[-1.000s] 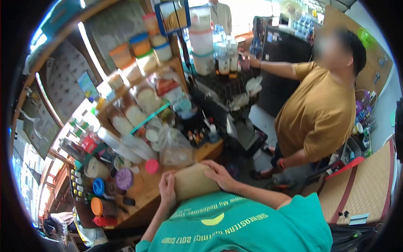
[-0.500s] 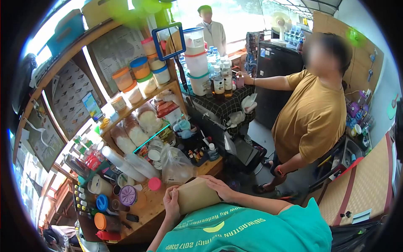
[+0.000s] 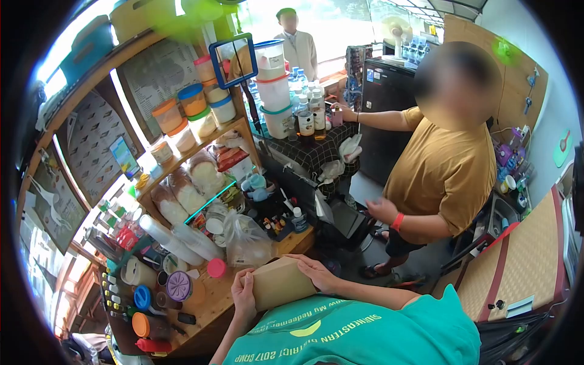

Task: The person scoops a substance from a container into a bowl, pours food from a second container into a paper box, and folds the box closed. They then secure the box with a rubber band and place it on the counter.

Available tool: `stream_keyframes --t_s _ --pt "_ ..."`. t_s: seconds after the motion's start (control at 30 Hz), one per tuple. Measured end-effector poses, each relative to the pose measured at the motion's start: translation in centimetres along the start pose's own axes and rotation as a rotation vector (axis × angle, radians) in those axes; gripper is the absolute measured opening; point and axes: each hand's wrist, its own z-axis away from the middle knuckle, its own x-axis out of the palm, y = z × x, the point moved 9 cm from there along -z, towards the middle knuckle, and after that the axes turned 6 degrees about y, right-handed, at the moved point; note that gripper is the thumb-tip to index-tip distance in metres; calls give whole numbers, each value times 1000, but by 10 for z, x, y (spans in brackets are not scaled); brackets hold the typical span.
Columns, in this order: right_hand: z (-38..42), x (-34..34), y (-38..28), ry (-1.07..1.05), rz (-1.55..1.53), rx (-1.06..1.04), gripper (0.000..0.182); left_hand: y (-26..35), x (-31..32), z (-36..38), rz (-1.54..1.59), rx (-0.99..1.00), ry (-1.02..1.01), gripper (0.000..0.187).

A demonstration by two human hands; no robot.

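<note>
A plain brown box-like package [image 3: 283, 287], which looks like cardboard or kraft paper, is held close to my green shirt. My left hand [image 3: 244, 294] grips its left edge with the fingers bent over the side. Along the upper right edge and corner, my right hand [image 3: 315, 273] is closed on the same package. Just beyond it on the wooden counter lie a clear plastic bag [image 3: 246, 240] and a round pink lid [image 3: 216, 267].
Jars with purple [image 3: 179, 286], blue and orange lids crowd the counter at left, beside stacked clear cups [image 3: 170, 240]. A co-worker in a mustard shirt [image 3: 447, 176] stands at right, one hand at bottles on a checked cloth [image 3: 310, 155]. Another person [image 3: 298, 52] stands beyond.
The co-worker's lower hand has risen from beside the leg to waist height. My view has shifted slightly. Both my hands keep their hold on the package.
</note>
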Motion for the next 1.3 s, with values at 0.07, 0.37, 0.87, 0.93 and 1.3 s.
stream_keyframes --t_s 0.07,0.37,0.87,0.93,1.3 --pt "2 -6 4 38 7 -22 46 3 5 4 18 -12 -16 25" --pt "-2 -20 -3 76 175 -83 39 9 22 5 -30 -1 -70 25" --pt "-7 -26 8 199 -78 39 28 3 18 0 -85 -73 -5 24" --pt "-11 -21 0 204 -51 32 26 4 14 -2 -93 -63 5 25" --pt "-18 -19 9 174 -93 109 25 8 8 6 -32 -111 40 25"
